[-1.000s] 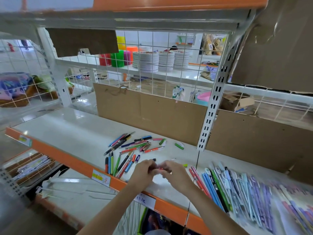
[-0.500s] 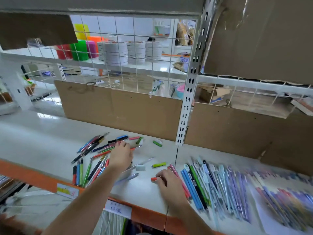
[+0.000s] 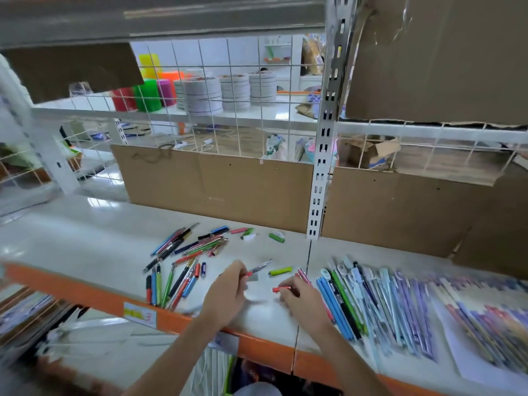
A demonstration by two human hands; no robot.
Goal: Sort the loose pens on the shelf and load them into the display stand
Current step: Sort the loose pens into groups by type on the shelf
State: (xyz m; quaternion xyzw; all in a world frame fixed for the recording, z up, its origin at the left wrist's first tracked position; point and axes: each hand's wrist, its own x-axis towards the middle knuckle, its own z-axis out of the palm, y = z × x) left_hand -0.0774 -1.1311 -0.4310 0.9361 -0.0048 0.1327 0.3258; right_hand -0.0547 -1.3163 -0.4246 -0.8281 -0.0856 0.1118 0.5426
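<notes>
A scattered pile of loose coloured pens (image 3: 185,252) lies on the white shelf (image 3: 85,238). My left hand (image 3: 228,292) pinches a pen with a red grip and thin metal tip (image 3: 258,267), its tip pointing up and right. My right hand (image 3: 300,298) holds a short red pen piece (image 3: 281,288) between the fingertips. A lime green pen cap (image 3: 280,271) lies between and beyond the hands. Rows of blue, green and purple pens (image 3: 385,304) lie side by side to the right. No display stand is visible.
Brown cardboard panels (image 3: 217,187) back the shelf, split by a white slotted upright (image 3: 320,167). The shelf's orange front edge (image 3: 85,292) carries price labels. Small green caps (image 3: 276,237) lie near the back. Wire mesh above shows rolls of tape on another shelf.
My left hand has come back from the pen pile toward the middle, now holding a red-gripped pen. My right hand has shifted slightly with the red piece. The camera swung a little.
</notes>
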